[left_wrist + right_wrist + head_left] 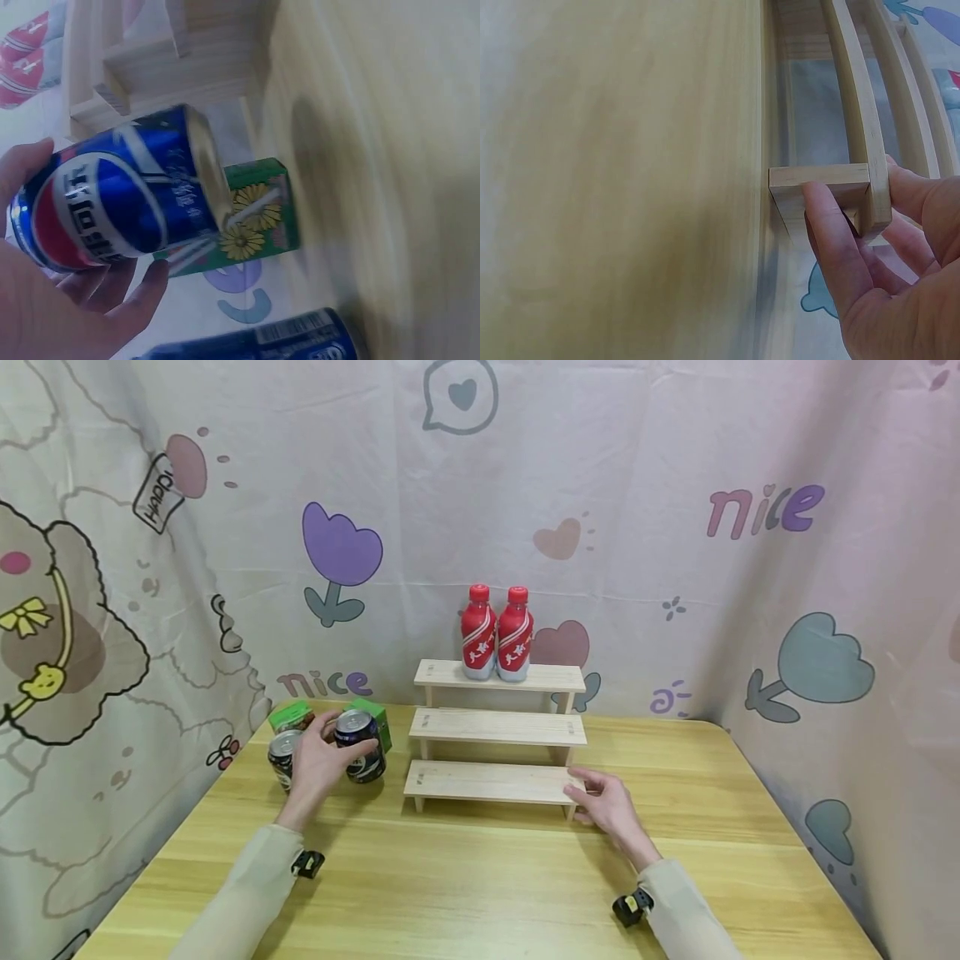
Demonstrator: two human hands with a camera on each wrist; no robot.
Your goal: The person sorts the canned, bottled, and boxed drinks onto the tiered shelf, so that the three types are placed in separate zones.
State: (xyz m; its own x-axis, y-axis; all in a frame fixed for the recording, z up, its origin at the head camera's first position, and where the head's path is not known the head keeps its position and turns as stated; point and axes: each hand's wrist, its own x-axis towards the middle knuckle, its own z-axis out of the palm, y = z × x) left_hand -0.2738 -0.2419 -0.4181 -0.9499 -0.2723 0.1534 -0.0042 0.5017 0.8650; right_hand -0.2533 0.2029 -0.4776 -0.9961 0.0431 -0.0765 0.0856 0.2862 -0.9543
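Observation:
My left hand (315, 772) holds a blue Pepsi can (112, 195), thumb on one side and fingers curled round the other. In the left wrist view the can hangs above the wooden table. A second can (282, 752) stands left of this hand, and a green box with yellow flowers (262, 217) sits behind the held can. At the right end of a three-step wooden display shelf (487, 782), my right hand (611, 810) grips the lowest step. Its thumb lies on the board and its fingers reach the leg and underside, as the right wrist view shows.
Two red bottles (478, 635) with white lettering stand side by side on the top step. A container with a green lid (291, 717) sits at the table's (480, 885) back left. A printed curtain (637, 443) hangs behind and along both sides.

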